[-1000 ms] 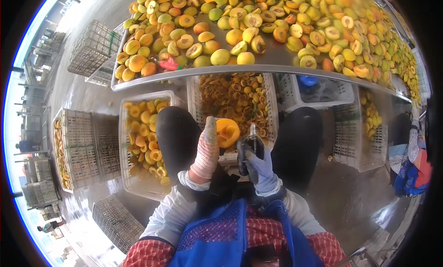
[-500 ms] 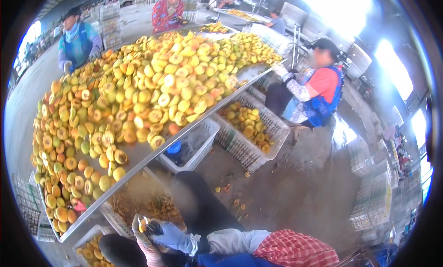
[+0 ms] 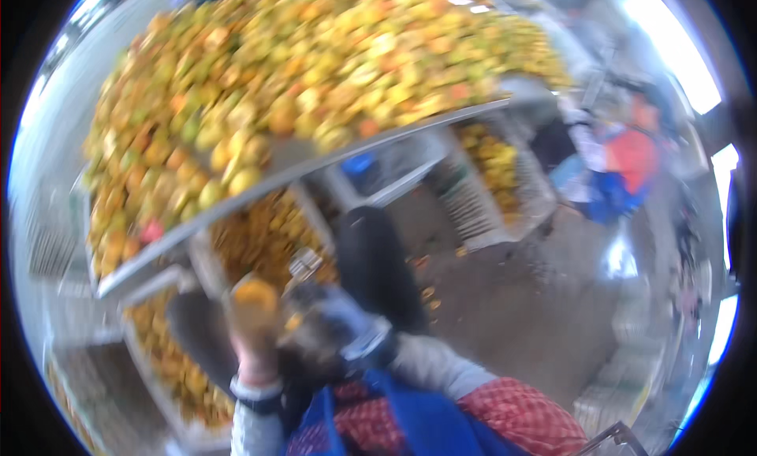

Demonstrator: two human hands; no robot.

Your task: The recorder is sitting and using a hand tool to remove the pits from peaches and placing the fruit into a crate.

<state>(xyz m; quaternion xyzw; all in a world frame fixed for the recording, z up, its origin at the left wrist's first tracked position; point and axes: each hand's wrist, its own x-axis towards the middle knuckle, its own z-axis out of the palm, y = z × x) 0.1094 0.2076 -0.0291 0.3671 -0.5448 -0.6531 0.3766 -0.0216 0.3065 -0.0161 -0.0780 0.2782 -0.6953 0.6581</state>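
Observation:
Motion smears the picture. My left hand [image 3: 251, 347], low at the left of centre, holds up a yellow peach piece [image 3: 255, 296]. Close by on its right, my right hand [image 3: 344, 312] in a pale blue-grey glove is closed around a small hand tool with a bright metal end [image 3: 306, 263]; its exact kind is too blurred to tell. The hands are apart, above my lap. Beyond them, a crate [image 3: 314, 219] of yellow-orange fruit pieces sits below the table edge. The metal-rimmed table [image 3: 296, 155] bears a big heap of halved peaches [image 3: 315, 69].
A second crate [image 3: 150, 369] of fruit pieces stands at my left. Right of my knee [image 3: 377, 259] are a white bin [image 3: 410, 172] with a blue-topped item and a crate of fruit [image 3: 473, 219]. A co-worker in red and blue [image 3: 627, 164] sits at the right.
My view has swung, so the table sits higher. My hands were together around a fruit piece and the tool; now they have separated, the left one raising a peach piece.

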